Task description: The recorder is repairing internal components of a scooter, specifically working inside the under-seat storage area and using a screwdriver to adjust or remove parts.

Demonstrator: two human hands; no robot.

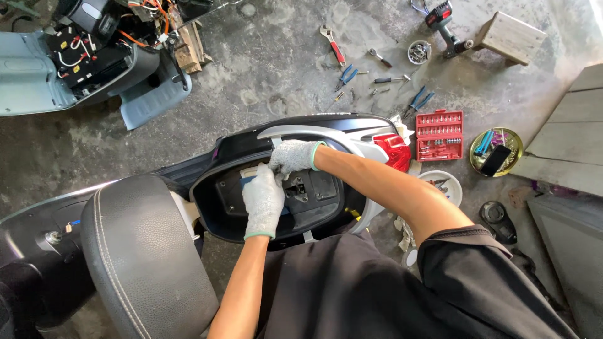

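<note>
**Two gloved hands in a scooter's open seat bay**

Both hands work inside the black under-seat compartment point(217, 201) of a dark scooter, which lies across the middle of the view with its padded grey-black seat point(144, 251) tipped up to the left. The left hand point(264, 201), in a grey knit glove, lies flat with fingers pointing away and curled at the tips over a pale part point(251, 171) at the bay's far edge; whether it grips that part cannot be told. The right hand point(291, 157), gloved alike with a green cuff, is bent closed just above it, fingertips meeting the left hand's at the same spot; what it pinches is hidden. Below them sits a dark rectangular unit point(314, 188) on the bay floor.

A silver grab rail point(308, 133) curves along the bay's far side, ending by the red tail light point(392, 149).

On the concrete floor beyond lie a red open bit case point(440, 135), a round yellow-green tray point(512, 141) holding a dark phone, a white bowl point(453, 188), blue-handled pliers point(345, 76), a red-handled adjustable wrench point(333, 44), a cordless drill point(443, 22) and a small wooden stool point(512, 37). A pale blue scooter body point(38, 75) with bared wiring lies at upper left.
</note>
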